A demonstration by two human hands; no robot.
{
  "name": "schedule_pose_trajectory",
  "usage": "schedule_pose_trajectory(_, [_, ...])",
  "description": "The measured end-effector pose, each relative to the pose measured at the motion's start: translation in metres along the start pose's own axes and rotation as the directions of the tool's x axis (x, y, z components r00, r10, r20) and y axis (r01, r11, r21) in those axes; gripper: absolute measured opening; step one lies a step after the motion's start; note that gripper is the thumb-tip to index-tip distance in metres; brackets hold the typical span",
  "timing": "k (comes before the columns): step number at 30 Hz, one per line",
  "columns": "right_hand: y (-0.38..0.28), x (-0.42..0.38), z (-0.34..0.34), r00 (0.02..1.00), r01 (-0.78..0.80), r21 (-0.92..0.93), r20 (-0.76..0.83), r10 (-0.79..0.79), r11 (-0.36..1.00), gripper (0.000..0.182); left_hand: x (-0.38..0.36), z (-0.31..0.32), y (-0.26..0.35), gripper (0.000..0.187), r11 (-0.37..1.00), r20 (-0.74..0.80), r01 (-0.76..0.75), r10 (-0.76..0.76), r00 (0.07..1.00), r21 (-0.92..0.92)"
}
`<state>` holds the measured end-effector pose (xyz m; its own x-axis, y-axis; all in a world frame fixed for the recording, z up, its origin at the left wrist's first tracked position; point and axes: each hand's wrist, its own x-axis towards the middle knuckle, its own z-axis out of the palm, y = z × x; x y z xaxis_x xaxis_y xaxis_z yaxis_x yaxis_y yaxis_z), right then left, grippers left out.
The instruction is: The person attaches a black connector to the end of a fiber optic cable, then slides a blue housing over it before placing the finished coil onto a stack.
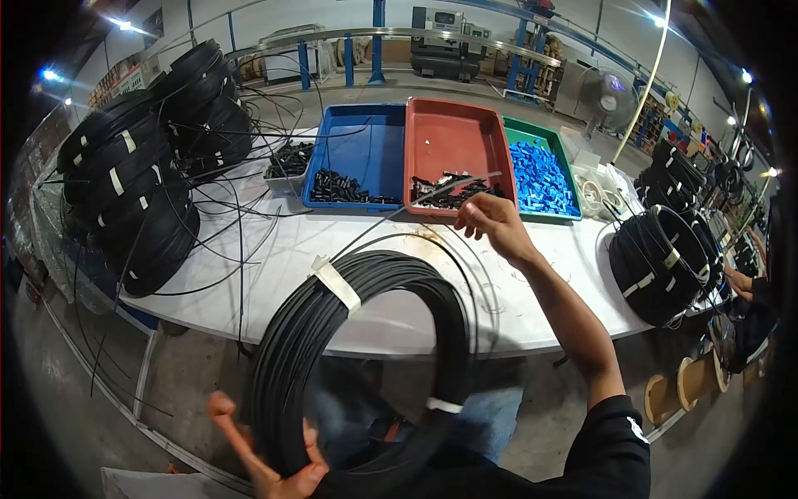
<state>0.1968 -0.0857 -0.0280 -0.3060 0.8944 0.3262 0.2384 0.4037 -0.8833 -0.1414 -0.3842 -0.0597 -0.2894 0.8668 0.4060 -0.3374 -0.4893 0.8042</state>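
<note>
A large coil of black cable (287,349), bound with white tape, stands tilted over the front edge of the white table. My left hand (278,474) grips its lower left side, one finger stretched along the outside. My right hand (490,223) is raised in front of the red tray (457,129), its fingers curled together; whatever they hold is too small to make out. A loose cable end runs from the coil past these fingers. Black small parts lie in the red tray and in the blue tray (362,133) beside it.
Stacked black coils (125,183) with stray cable ends stand at the left of the table (382,333). A green tray (509,126) holds blue parts. More coils (657,266) stand at the right, near another person's hand (740,283). Wooden spools (686,387) lie below.
</note>
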Motion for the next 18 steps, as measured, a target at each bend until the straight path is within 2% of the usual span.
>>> schedule_pose_trajectory(1, [-0.006,-0.007,-0.002,0.998,-0.063,0.071,-0.022,0.064,0.995,0.033,-0.002,-0.005,0.008,0.111,0.996,-0.009,-0.071,0.072,0.997,0.051])
schedule_pose_trajectory(2, [-0.008,-0.016,-0.004,0.997,-0.078,0.256,0.005,0.079,0.963,0.035,-0.005,-0.007,0.018,0.108,0.98,-0.006,-0.137,0.139,0.99,0.146])
schedule_pose_trajectory(3, [-0.009,-0.027,-0.005,0.996,-0.092,0.431,0.035,0.085,0.898,0.037,-0.007,-0.01,0.028,0.105,0.946,0.003,-0.211,0.217,0.976,0.245])
schedule_pose_trajectory(4, [-0.019,-0.039,-0.003,0.994,-0.093,0.527,0.102,0.045,0.845,0.04,-0.009,-0.009,0.039,0.102,0.879,0.044,-0.271,0.276,0.96,0.392])
schedule_pose_trajectory(6, [-0.035,-0.067,0.004,0.981,-0.119,0.586,0.196,0.002,0.801,0.044,-0.014,-0.008,0.063,0.096,0.608,0.191,-0.394,0.372,0.908,0.689])
schedule_pose_trajectory(8, [-0.055,-0.097,0.019,0.97,-0.18,0.606,0.239,0.039,0.775,0.046,-0.017,-0.004,0.088,0.091,0.207,0.393,-0.489,0.376,0.839,0.847])
schedule_pose_trajectory(10, [-0.07,-0.118,0.027,0.967,-0.211,0.553,0.24,0.089,0.806,0.041,-0.02,-0.002,0.108,0.086,-0.122,0.539,-0.531,0.33,0.775,0.839])
schedule_pose_trajectory(11, [-0.069,-0.124,0.026,0.968,-0.211,0.557,0.234,0.093,0.803,0.041,-0.02,-0.001,0.116,0.083,-0.23,0.588,-0.541,0.299,0.752,0.809])
schedule_pose_trajectory(13, [-0.069,-0.135,0.022,0.994,-0.11,0.63,0.085,0.073,0.768,0.038,-0.019,0.003,0.13,0.079,-0.391,0.667,-0.56,0.234,0.707,0.73])
schedule_pose_trajectory(14, [-0.068,-0.139,0.02,0.993,-0.121,0.7,0.079,0.092,0.704,0.034,-0.019,0.003,0.137,0.077,-0.415,0.686,-0.57,0.221,0.693,0.709])
schedule_pose_trajectory(15, [-0.067,-0.141,0.019,0.993,-0.116,0.697,0.076,0.088,0.708,0.034,-0.019,0.004,0.142,0.075,-0.432,0.714,-0.597,0.183,0.676,0.676])
schedule_pose_trajectory(16, [-0.065,-0.144,0.02,0.996,-0.038,0.623,-0.036,0.078,0.781,0.034,-0.015,0.009,0.137,0.084,0.16,0.45,-0.567,0.454,0.769,0.808])
schedule_pose_trajectory(17, [-0.064,-0.146,0.021,0.988,0.032,0.537,-0.146,0.055,0.843,0.034,-0.01,0.01,0.143,0.089,0.451,0.27,-0.503,0.486,0.831,0.737])
schedule_pose_trajectory(18, [-0.065,-0.146,0.028,0.968,0.119,0.441,-0.249,-0.006,0.89,0.033,-0.005,0.01,0.149,0.095,0.695,0.08,-0.454,0.499,0.863,0.558])
